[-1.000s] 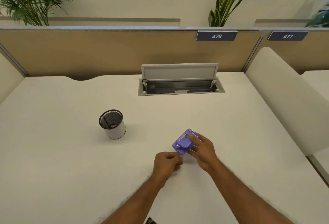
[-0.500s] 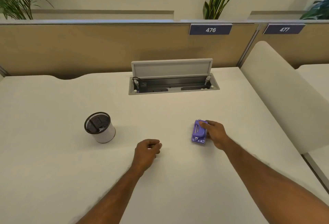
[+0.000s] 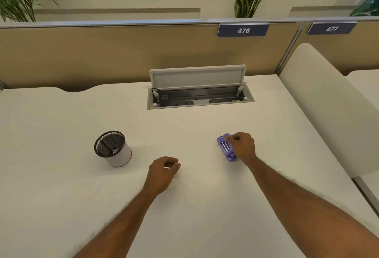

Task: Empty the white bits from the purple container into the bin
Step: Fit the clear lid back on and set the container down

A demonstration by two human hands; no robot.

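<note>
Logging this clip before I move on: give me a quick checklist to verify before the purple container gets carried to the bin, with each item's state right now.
1. Right hand on the purple container: ok, fingers rest on its right side while it sits on the desk.
2. Full grip on the container: cannot tell, the far side of the hand is hidden.
3. Left hand free: cannot tell; it is loosely curled on the desk, with something pale between its fingertips.
4. Bin upright, mouth open: ok.
5. Path from container to bin: ok, only bare desk and the left hand lie between.
6. White bits inside the container: cannot tell, too small to see.
</note>
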